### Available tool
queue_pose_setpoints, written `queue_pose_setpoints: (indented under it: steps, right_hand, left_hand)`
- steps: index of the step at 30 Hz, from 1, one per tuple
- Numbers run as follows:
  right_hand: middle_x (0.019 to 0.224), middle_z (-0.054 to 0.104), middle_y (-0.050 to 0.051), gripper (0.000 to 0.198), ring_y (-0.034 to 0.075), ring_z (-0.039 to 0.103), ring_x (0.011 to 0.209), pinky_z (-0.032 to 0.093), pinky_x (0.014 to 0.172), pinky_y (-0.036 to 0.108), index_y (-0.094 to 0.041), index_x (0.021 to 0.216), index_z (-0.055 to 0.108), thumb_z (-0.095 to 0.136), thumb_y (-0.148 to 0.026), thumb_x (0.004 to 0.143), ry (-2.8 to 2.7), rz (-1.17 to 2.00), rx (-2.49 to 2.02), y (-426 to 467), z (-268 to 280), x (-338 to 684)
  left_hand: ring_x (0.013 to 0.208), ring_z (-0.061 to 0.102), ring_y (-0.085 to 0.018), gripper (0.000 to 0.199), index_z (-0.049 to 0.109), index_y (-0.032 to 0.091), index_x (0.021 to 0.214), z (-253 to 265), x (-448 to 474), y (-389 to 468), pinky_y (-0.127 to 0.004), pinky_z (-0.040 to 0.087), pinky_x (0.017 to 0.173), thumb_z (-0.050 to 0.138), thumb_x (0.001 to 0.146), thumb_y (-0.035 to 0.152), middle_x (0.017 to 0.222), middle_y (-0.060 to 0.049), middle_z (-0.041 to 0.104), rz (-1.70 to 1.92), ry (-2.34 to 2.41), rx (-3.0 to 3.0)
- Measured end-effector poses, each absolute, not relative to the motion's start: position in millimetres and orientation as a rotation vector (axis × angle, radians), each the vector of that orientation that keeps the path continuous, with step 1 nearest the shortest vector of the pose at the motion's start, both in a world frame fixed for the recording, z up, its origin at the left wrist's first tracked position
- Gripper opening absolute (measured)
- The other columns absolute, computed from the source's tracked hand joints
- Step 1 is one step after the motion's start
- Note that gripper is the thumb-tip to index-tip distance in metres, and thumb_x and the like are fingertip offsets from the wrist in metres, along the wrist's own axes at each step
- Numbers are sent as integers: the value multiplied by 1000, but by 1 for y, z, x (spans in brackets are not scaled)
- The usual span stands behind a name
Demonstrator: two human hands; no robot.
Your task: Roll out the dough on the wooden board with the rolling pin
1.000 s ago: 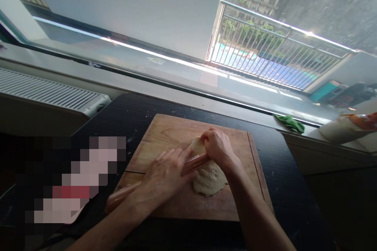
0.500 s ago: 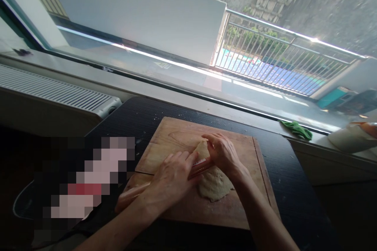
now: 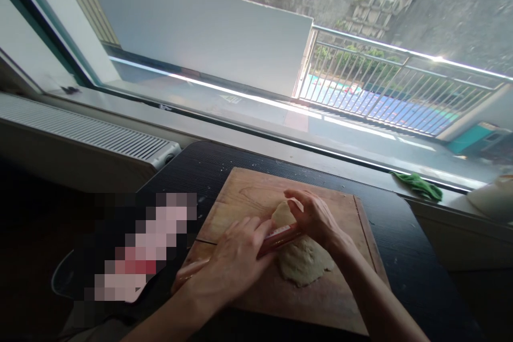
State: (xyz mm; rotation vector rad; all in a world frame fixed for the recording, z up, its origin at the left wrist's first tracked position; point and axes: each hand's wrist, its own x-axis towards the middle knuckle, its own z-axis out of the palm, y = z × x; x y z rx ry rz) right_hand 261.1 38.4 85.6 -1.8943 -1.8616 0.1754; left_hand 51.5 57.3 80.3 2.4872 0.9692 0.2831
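Note:
A reddish-brown, glossy rolling pin (image 3: 280,239) slants across the wooden board, over the middle of a flattened piece of pale dough (image 3: 304,263). My left hand (image 3: 242,240) lies over the pin, closed on it, with its fingers pointing to the far side. At the pin's right end is my right hand (image 3: 316,216), curled over it. Its thumb and fingers arch beside the dough's far part, with a gap between them. The pin's near-left end sticks out behind my left wrist. My hands hide part of the dough.
The wooden cutting board (image 3: 260,184) rests on a dark table (image 3: 417,256) with white specks. A radiator (image 3: 100,128) stands left, below a windowsill bearing a green cloth (image 3: 419,186) and a pale container (image 3: 491,197). A pixelated patch covers something at lower left.
The view has shifted, so everything sits slightly lower and farther right. My right thumb and fingers are spread a little more. Both hands stay at the rolling pin.

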Motion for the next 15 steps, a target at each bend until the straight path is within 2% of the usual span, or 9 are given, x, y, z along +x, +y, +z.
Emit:
queue_pose_setpoints:
  steps: [3, 8, 13, 15]
  right_hand:
    - [119, 65, 2, 29, 18, 55, 112, 40, 97, 32, -24, 118, 61, 49, -28, 92, -1734, 175, -1860, 50, 78, 263]
    - [117, 64, 4, 32, 23, 49, 117, 36, 100, 40, -24, 117, 61, 56, -34, 87, -1875, 63, -1917, 72, 80, 252]
    - [124, 59, 1, 31, 21, 39, 128, 30, 107, 38, -27, 116, 60, 55, -35, 87, -2078, 86, -1798, 43, 86, 246]
    - [123, 60, 1, 28, 22, 40, 128, 31, 106, 38, -27, 114, 61, 54, -34, 88, -2080, 90, -1820, 42, 84, 248]
  left_hand:
    - [103, 54, -22, 34, 55, 35, 120, 86, 41, 55, -40, 42, 91, 57, 85, 34, 107, -1, 57, 267, 1029, 2428]
    - [100, 54, -22, 31, 57, 34, 119, 88, 40, 54, -41, 44, 89, 55, 87, 37, 104, -1, 57, 270, 1048, 2411]
    - [102, 53, -21, 53, 44, 43, 132, 69, 33, 45, -41, 46, 89, 56, 84, 23, 110, -1, 55, 287, 1077, 2475]
    - [104, 53, -21, 55, 43, 41, 133, 67, 33, 44, -41, 46, 91, 55, 84, 20, 111, -1, 55, 291, 1093, 2477]
